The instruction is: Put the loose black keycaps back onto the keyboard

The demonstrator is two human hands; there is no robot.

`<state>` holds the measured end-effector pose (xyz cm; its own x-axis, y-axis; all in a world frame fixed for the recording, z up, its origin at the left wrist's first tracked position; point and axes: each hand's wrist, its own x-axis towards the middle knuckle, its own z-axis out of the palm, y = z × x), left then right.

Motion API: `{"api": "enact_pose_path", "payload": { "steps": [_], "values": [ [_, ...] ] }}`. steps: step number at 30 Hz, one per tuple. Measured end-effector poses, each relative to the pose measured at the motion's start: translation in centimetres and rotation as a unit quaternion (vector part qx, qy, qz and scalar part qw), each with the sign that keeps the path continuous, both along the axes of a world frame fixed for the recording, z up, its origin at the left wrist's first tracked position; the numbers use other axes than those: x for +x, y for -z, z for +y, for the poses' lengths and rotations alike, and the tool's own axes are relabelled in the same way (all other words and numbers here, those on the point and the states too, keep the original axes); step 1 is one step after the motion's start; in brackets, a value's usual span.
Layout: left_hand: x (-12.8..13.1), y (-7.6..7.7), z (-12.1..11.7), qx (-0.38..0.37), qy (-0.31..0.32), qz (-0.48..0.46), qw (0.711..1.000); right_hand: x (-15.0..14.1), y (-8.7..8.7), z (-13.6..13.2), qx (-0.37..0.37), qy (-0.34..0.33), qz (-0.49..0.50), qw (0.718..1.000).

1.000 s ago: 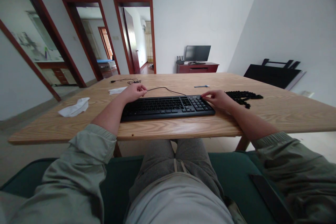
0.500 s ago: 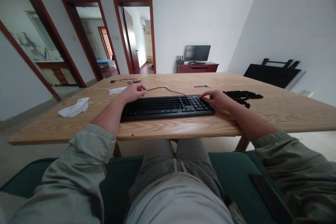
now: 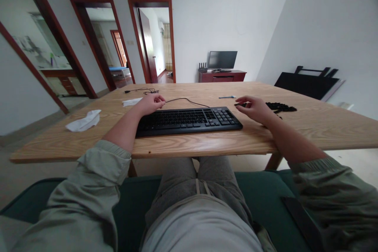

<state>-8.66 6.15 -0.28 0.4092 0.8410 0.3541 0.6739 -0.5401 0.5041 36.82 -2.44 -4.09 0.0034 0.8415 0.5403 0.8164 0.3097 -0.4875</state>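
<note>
A black keyboard lies near the table's front edge. My left hand rests at its upper left corner, thumb and fingers pinched together. The keyboard's thin black cable meets those fingertips; whether they grip it I cannot tell. My right hand hovers just off the keyboard's upper right corner, its fingers curled. A small black piece, possibly a keycap, shows at its fingertips. Behind this hand spreads a pile of small black pieces, partly hidden by the hand.
Two crumpled white tissues lie at the left, one nearer and one farther. A coil of cable with a plug lies beyond my left hand. A thin blue tool rests behind the keyboard on the wooden table.
My right hand has lifted off the number keys and moved right, away from the keyboard, with a small black piece now showing at its fingertips. My left hand stays put.
</note>
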Motion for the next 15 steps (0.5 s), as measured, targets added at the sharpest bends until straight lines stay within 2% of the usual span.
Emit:
{"api": "enact_pose_path", "payload": {
  "steps": [5,8,11,13,15],
  "values": [
    [0.5,-0.4,-0.9,-0.001,-0.016,0.010,1.000,1.0,0.9,-4.4,-0.105,0.015,-0.146,0.984],
    [0.6,-0.5,-1.0,-0.002,-0.018,0.024,1.000,1.3,1.7,-6.5,-0.093,0.012,-0.189,0.977],
    [0.5,-0.4,-0.8,0.001,-0.013,0.024,1.000,3.6,0.9,-6.8,-0.077,0.029,-0.176,0.981],
    [0.4,-0.4,-0.6,-0.004,-0.013,0.017,1.000,7.3,-0.4,-6.0,-0.082,0.090,-0.140,0.983],
    [0.4,-0.3,-0.5,-0.011,-0.014,0.011,1.000,12.2,-1.6,-4.8,-0.088,0.222,-0.097,0.966]
  ]
}}
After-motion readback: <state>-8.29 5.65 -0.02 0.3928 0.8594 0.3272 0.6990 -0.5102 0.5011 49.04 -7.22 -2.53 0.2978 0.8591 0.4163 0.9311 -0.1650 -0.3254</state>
